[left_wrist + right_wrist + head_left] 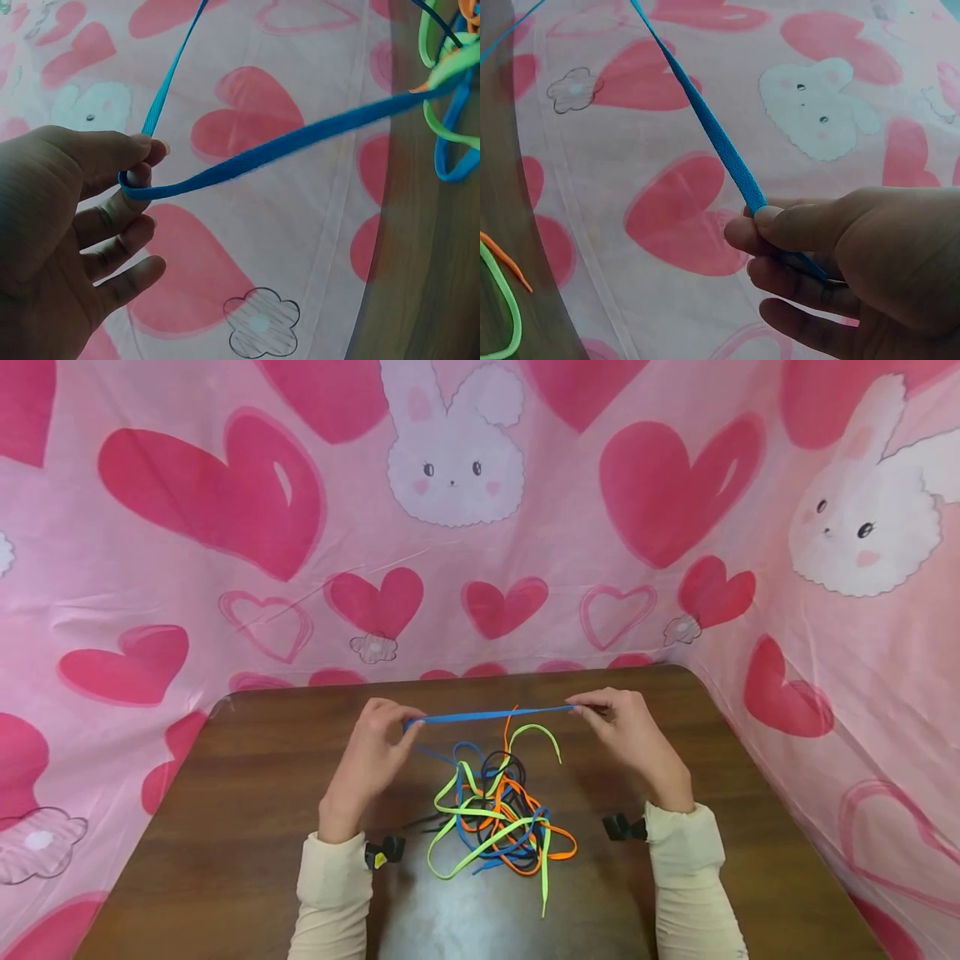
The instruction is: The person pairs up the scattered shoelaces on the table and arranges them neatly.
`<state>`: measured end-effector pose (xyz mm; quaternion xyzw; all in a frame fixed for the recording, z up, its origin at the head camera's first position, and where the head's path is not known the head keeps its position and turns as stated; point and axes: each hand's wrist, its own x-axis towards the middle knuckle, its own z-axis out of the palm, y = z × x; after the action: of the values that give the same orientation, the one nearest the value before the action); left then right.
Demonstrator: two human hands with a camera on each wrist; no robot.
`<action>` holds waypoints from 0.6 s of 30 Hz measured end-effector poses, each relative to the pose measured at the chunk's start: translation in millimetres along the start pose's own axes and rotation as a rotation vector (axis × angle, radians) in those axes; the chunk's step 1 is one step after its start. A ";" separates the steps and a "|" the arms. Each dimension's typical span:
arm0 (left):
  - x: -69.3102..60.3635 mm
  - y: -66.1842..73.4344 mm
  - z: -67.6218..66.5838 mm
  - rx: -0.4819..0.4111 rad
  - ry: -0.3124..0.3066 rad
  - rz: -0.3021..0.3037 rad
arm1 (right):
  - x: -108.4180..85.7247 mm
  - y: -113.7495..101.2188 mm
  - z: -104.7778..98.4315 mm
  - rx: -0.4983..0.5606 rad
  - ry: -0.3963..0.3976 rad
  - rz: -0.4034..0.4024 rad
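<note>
A flat blue shoelace stretches nearly level between both hands, above the far part of the table. My left hand pinches it between thumb and forefinger; in the left wrist view the lace bends round the fingers and runs back toward the pile. My right hand pinches the other end, and in the right wrist view a short tail sticks out past the thumb. Below and between the hands lies a tangle of shoelaces in neon yellow-green, orange, blue and black.
The brown wooden table has a pink cloth with hearts and rabbits behind it and at both sides. Small black devices are strapped at the wrists. One yellow-green lace end reaches toward the near edge.
</note>
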<state>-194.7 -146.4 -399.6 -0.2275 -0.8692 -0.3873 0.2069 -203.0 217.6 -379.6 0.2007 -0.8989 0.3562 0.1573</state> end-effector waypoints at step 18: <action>-10.4 -9.0 -15.6 0.015 -0.114 -0.009 | -6.0 21.6 -15.4 -0.108 0.041 0.135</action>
<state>-188.4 -166.3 -400.7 -0.2435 -0.8835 -0.3681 0.1570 -205.9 244.3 -383.8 0.1237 -0.9249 0.3211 0.1617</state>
